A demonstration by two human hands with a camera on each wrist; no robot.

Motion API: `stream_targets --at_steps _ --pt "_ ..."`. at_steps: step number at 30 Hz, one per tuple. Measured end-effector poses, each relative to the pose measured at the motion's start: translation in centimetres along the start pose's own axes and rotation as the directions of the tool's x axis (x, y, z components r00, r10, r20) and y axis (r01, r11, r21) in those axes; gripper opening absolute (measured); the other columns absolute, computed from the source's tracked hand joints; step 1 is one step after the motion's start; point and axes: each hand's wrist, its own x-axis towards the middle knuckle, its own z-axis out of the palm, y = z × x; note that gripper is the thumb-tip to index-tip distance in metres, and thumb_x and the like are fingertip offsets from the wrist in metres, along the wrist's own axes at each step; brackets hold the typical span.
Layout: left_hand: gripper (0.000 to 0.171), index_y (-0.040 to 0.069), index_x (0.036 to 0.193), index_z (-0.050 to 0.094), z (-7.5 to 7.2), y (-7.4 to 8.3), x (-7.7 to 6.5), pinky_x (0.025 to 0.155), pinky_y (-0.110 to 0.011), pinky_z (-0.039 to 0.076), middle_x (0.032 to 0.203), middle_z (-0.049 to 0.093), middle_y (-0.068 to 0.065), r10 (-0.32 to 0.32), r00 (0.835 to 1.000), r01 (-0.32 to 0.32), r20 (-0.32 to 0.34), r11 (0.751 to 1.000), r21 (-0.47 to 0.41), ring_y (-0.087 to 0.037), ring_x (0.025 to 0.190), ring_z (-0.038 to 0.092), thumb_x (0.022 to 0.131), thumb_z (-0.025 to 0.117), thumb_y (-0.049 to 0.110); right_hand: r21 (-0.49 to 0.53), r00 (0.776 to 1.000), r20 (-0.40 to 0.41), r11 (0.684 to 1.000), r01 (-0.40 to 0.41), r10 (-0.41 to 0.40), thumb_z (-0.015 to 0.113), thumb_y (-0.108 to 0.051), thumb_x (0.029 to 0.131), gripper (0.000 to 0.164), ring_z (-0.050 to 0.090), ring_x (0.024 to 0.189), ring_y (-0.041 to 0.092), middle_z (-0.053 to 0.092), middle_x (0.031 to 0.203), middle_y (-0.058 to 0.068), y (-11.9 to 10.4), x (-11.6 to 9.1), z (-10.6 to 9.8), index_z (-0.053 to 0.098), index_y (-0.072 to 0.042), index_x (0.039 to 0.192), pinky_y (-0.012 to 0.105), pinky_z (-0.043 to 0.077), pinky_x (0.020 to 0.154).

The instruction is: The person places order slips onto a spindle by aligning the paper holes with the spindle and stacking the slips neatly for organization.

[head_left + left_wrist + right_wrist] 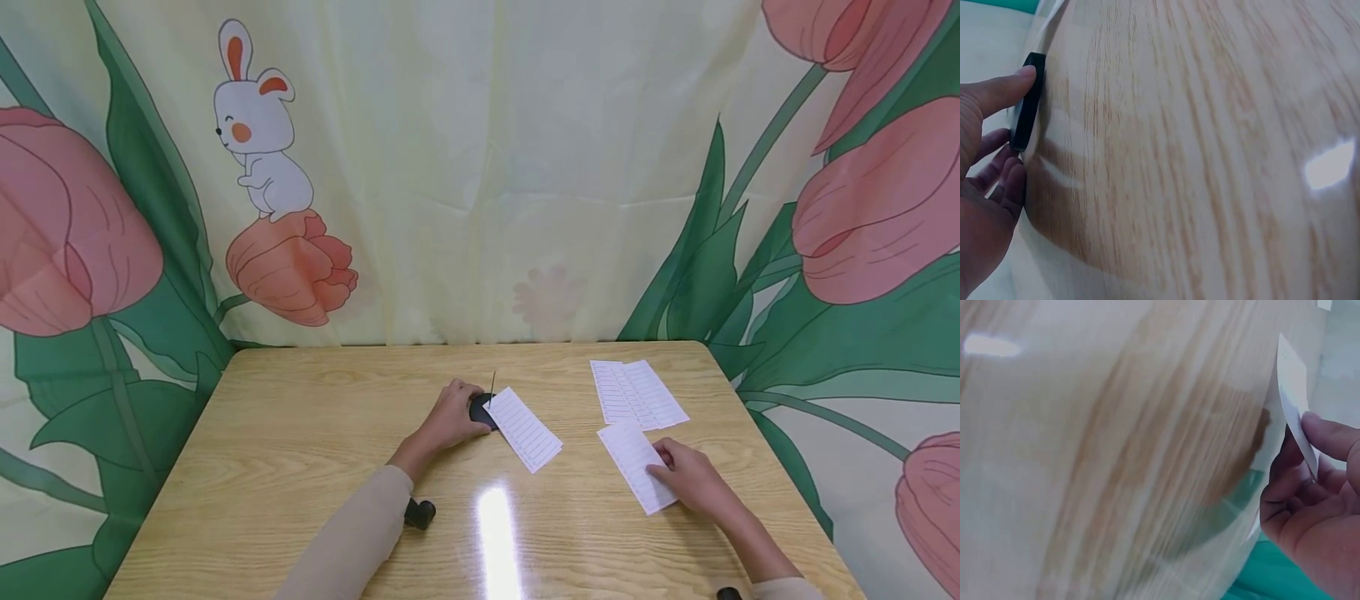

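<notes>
A black round base [481, 411] with a thin upright spike [492, 384] stands mid-table. My left hand [448, 419] grips this base; in the left wrist view the thumb lies on one side of the black base [1025, 103] and the fingers [1004, 178] on the other. A white lined paper slip [525, 429] lies flat against the base's right side. My right hand [693, 482] pinches the near end of another lined slip [636, 461]. The right wrist view shows that slip [1294, 394] held edge-on between thumb and fingers.
Two more lined slips [637, 393] lie side by side at the table's back right. The wooden table [300, 433] is backed by a curtain printed with a rabbit and tulips [480, 167]. A bright lamp reflection [497, 533] marks the near middle.
</notes>
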Motion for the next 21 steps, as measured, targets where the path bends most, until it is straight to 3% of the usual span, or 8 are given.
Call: stream_targets --at_steps 10,21 --pt "0.070 0.006 0.139 0.061 -0.1 -0.2 -0.3 0.096 -0.041 0.048 0.125 0.054 -0.010 -0.003 1.000 0.003 -0.004 1.000 -0.006 -0.024 0.110 0.049 0.080 0.091 0.026 0.010 0.994 -0.050 0.996 0.094 -0.094 0.066 -0.007 0.099 0.021 0.049 0.079 0.017 0.056 0.085 0.002 -0.3 0.2 -1.3 0.064 0.004 0.116 0.024 0.039 0.064" --pt "0.069 0.005 0.141 0.059 -0.9 0.0 -0.4 0.098 -0.043 0.050 0.131 0.058 -0.011 -0.015 1.000 0.014 -0.010 0.998 -0.059 -0.023 0.111 0.055 0.083 0.088 0.029 0.005 0.975 -0.125 0.983 0.184 -0.182 0.071 -0.007 0.096 0.022 0.053 0.080 0.013 0.066 0.092 0.004 -1.9 1.0 -3.5 0.067 0.005 0.114 0.023 0.046 0.067"
